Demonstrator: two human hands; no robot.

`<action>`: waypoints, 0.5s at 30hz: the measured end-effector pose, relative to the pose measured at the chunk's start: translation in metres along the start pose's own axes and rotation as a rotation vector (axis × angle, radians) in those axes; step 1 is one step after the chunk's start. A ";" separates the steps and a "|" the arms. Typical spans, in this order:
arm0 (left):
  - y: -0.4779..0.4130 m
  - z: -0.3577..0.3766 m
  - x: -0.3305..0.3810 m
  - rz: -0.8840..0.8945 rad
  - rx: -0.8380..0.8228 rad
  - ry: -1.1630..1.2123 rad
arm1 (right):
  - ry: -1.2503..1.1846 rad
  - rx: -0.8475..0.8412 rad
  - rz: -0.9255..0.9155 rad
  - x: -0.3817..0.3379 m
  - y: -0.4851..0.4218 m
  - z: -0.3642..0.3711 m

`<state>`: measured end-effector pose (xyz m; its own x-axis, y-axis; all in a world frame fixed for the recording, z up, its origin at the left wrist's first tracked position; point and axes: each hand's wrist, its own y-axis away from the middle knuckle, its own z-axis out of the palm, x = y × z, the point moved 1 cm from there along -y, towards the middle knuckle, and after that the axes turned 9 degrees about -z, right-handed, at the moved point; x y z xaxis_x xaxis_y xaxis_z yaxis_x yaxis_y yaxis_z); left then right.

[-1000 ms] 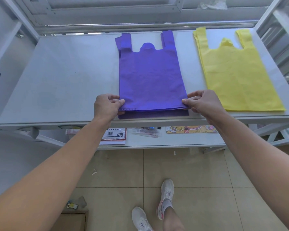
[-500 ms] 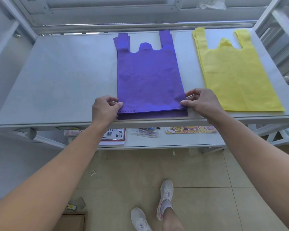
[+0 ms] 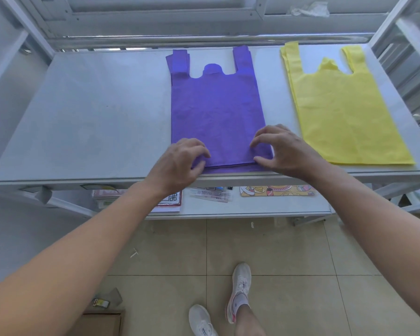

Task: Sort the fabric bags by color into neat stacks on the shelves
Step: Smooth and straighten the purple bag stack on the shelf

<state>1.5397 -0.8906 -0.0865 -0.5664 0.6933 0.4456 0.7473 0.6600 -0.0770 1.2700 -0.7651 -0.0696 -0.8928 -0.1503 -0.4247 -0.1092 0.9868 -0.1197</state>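
My left hand [image 3: 180,162] rests with curled fingers on the purple stack's [image 3: 216,112] near left corner; my right hand [image 3: 280,147], fingers arched and spread, presses its near right corner. Neither pinches anything. The stack lies flat mid-shelf [image 3: 95,112], long axis running 6 to 12 o'clock, handles toward 12. At least two purple layers show at the near hem. One yellow stack [image 3: 342,112] lies at 3 o'clock, apart, likewise oriented; its layers are uncountable.
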 end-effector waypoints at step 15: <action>-0.038 -0.028 0.003 -0.128 -0.305 -0.002 | 0.089 -0.183 -0.116 0.016 -0.011 -0.002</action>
<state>1.5194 -0.9218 -0.0568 -0.6629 0.6111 0.4326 0.7395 0.6249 0.2503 1.2566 -0.7778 -0.0735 -0.9037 -0.2656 -0.3358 -0.2836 0.9589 0.0049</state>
